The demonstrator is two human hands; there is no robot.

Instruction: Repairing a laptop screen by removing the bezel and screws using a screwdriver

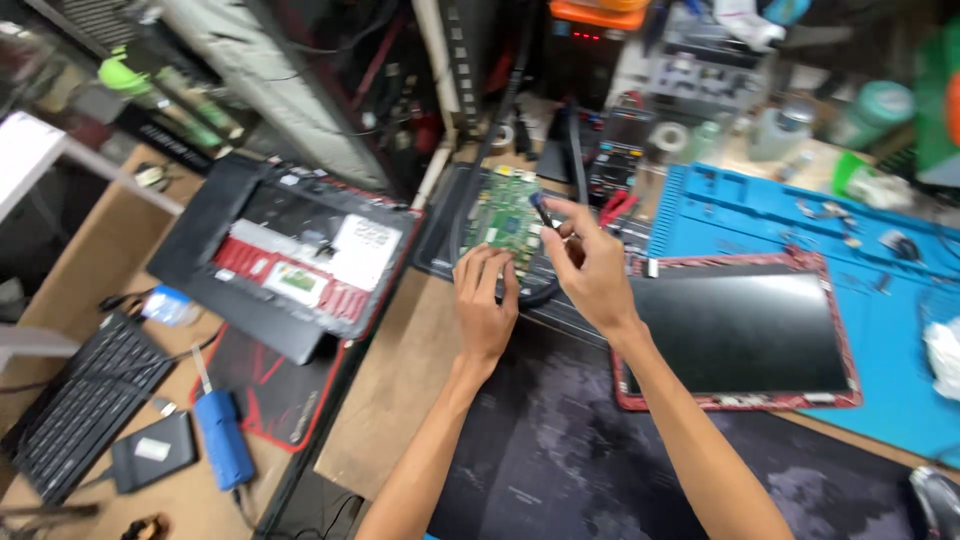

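The green circuit board (505, 215) sits at the far edge of the bench, propped over a dark tray-like base just beyond the wooden tabletop (400, 400), and it seems to lie there so both your hands can reach it at once. Your left hand (485, 305) rests flat on the board's near edge, fingers spread and loosely extended, gripping nothing, apparently pinning it so it cannot slide. Your right hand (590, 265) is closed in a pinch around a small dark tool (541, 210), its tip touching the board's right side; what kind of tool it is cannot be told from this view. Just right of that hand lies a red-framed laptop lid (740, 335) with its dark screen facing up, partly on the blue work mat (760, 205), probably set aside there to keep it safe. To your left the opened laptop base (290, 255) leans tilted, and beyond it near the bench's edge lie a black keyboard (85, 405) and a blue-handled tool (222, 440), well apart from your hands.
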